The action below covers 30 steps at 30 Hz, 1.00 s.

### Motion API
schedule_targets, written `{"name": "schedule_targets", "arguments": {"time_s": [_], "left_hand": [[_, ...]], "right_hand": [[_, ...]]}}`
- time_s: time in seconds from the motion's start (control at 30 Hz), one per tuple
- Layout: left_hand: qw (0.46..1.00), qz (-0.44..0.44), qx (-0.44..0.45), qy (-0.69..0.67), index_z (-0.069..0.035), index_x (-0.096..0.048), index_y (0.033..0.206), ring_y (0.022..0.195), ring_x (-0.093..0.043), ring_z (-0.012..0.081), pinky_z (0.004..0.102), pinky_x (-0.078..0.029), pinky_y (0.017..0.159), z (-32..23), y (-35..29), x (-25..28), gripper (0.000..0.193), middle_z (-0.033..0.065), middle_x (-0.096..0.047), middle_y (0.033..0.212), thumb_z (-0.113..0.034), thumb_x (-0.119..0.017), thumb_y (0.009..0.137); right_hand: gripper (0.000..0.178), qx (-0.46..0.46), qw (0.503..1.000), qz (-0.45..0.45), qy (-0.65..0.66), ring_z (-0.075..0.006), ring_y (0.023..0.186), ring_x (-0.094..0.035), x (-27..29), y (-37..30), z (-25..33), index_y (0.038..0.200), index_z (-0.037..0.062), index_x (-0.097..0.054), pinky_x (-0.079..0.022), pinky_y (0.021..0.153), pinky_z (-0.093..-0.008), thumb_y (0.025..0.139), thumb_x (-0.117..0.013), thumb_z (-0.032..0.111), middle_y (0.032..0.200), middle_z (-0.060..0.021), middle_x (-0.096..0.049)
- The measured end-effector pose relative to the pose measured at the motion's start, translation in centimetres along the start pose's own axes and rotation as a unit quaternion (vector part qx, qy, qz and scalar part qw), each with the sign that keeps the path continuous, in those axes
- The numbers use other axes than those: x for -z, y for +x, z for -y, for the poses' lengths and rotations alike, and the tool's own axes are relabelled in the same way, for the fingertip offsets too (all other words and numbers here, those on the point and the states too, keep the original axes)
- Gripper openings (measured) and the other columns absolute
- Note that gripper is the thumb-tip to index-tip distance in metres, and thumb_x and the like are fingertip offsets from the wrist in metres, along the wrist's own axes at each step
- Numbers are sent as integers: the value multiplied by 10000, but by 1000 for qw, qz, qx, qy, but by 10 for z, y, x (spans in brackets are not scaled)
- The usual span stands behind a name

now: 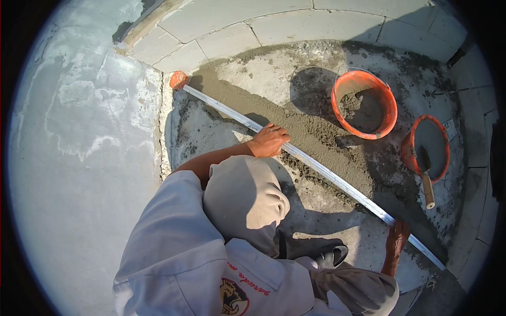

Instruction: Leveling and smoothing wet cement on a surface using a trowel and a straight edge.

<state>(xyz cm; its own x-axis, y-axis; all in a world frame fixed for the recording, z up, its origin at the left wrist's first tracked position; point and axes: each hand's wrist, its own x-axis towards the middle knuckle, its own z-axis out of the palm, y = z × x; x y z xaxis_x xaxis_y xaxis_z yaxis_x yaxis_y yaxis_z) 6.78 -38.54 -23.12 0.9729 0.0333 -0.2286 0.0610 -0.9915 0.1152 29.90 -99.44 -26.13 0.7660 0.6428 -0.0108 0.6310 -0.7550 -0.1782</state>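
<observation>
A long silver metal straightedge (pixel 332 176) runs slantwise across the floor, from the far left down to the near right. My left hand (pixel 269 140) is closed over it near its middle, fingers curled across the top. Lower down, my right hand (pixel 398 237) grips the bar close to its near right end; its fingers are partly hidden. Along the bar's far side lies a band of wet grey mortar (pixel 284 124), fairly smooth at the far left and crumbly toward the middle. An orange-red round thing (pixel 179 80) sits at the bar's far left end.
An orange bucket (pixel 391 100) holding mortar stands beyond the band. To its right, a second orange bucket (pixel 406 152) holds greyish liquid and a trowel with a wooden handle (pixel 428 192). Pale block walls (pixel 311 29) bound the far and right sides; a grey plastered surface (pixel 79 174) lies left.
</observation>
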Motion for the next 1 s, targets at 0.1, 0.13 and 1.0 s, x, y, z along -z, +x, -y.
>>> {"name": "schedule_targets", "arguments": {"time_s": [0.1, 0.13, 1.0], "left_hand": [[1000, -22, 1, 8, -113, -677, 1078, 1132, -602, 278, 441, -414, 1001, 18, 13, -4, 318, 93, -621, 1099, -95, -705, 762], [1000, -23, 5, 2, -116, -677, 1082, 1148, -596, 278, 444, -404, 1018, 23, 15, -5, 320, 94, -619, 1104, -96, -699, 763], [999, -15, 31, 10, -115, -668, 1141, 1231, -555, 274, 452, -384, 1065, 36, 67, 10, 335, 89, -608, 1171, -78, -663, 808]], "right_hand": [[542, 2, 999, 2, -36, -400, 1307, -505, 2, 21, 18, 1337, 67, -607, -391, 1098, -535, 813, -743, 36, 1357, -182, -582], [540, 8, 999, -8, -36, -403, 1316, -498, 4, 24, 24, 1339, 68, -602, -386, 1104, -538, 817, -740, 42, 1364, -181, -577], [582, 8, 998, -3, -62, -405, 1271, -526, 0, 40, 21, 1364, 70, -562, -430, 1043, -528, 814, -751, 50, 1358, -162, -573]]}}
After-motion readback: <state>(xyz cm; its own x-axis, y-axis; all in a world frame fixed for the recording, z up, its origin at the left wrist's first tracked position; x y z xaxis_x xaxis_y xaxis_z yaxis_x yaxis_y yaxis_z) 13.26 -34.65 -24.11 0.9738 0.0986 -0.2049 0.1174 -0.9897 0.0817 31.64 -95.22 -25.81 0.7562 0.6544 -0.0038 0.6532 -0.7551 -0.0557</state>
